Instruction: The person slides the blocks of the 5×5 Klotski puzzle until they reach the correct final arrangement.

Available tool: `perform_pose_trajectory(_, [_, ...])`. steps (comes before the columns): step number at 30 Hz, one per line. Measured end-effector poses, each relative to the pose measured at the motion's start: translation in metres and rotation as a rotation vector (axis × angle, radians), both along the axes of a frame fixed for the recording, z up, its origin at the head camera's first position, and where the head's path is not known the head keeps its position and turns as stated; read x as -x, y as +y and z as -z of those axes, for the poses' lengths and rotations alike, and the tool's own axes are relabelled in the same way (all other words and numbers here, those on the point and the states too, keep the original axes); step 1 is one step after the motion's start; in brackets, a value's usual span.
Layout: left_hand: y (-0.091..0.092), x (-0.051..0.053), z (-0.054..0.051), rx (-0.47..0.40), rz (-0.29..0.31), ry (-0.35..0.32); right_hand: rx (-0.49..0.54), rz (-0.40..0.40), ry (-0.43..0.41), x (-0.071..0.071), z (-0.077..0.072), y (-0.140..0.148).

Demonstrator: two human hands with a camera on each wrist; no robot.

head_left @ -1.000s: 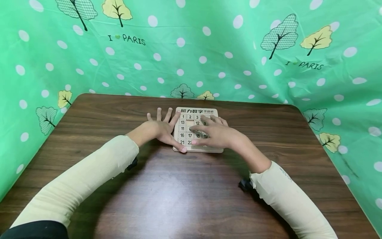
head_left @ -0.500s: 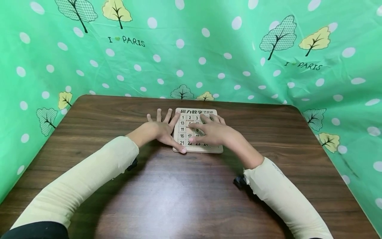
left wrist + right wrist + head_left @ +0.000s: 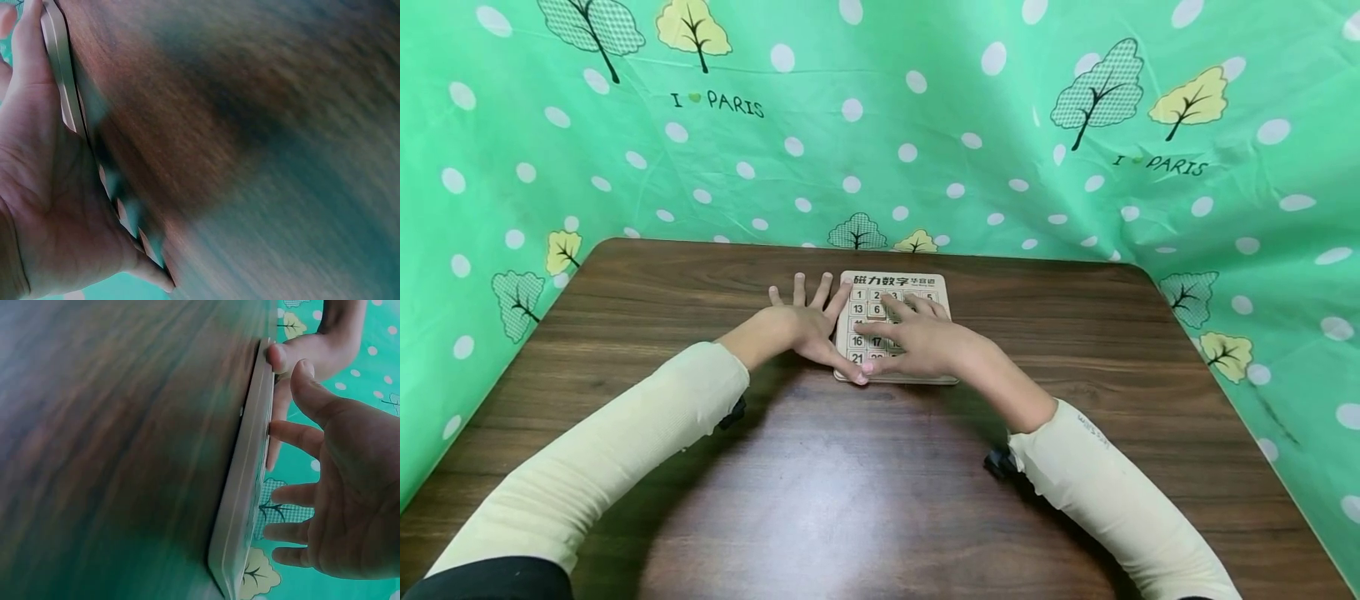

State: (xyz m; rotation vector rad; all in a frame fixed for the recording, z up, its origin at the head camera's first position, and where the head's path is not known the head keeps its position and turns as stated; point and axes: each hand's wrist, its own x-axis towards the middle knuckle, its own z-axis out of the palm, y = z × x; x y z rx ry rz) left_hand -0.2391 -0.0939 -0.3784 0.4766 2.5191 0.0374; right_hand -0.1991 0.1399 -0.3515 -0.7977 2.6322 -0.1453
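Note:
A pale sliding number puzzle [image 3: 895,281], with dark characters along its top, lies flat on the table. My left hand [image 3: 808,327] has its fingers spread, with thumb and index finger resting along the puzzle's left side. Over the tiles hovers my right hand [image 3: 936,342], fingers extended; its index fingertip is at the tile left of centre in the third row. That fingertip meets the puzzle's face in the right wrist view, where the other fingers [image 3: 290,495] stand apart from it. Tile 6 [image 3: 877,310] sits beside tile 13. The right hand hides many tiles.
The brown wood-grain table [image 3: 820,483] extends around the puzzle. A green dotted curtain [image 3: 880,125] with tree prints hangs behind and at both sides. Pale sleeves cover both forearms, with a small dark device [image 3: 1000,463] under the right wrist.
Tile 6 has moved up from the third row into the gap in the second row. My right hand has shifted left, its index finger now near tile 11. The left hand stays put.

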Motion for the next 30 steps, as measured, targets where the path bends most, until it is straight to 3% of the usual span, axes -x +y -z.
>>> perform_pose_trajectory(10, [0.003, 0.000, -0.001, 0.011, 0.000, 0.005, 0.015, 0.041, 0.008, -0.001, 0.000, 0.027])
perform_pose_trajectory(22, [0.001, 0.001, -0.001, 0.007, -0.002, -0.012, 0.003, 0.046, -0.012, 0.021, 0.002, 0.002])
perform_pose_trajectory(30, [0.000, 0.000, -0.001, 0.005, 0.001, -0.014, 0.000, 0.004, -0.020, 0.005, -0.001, 0.001])
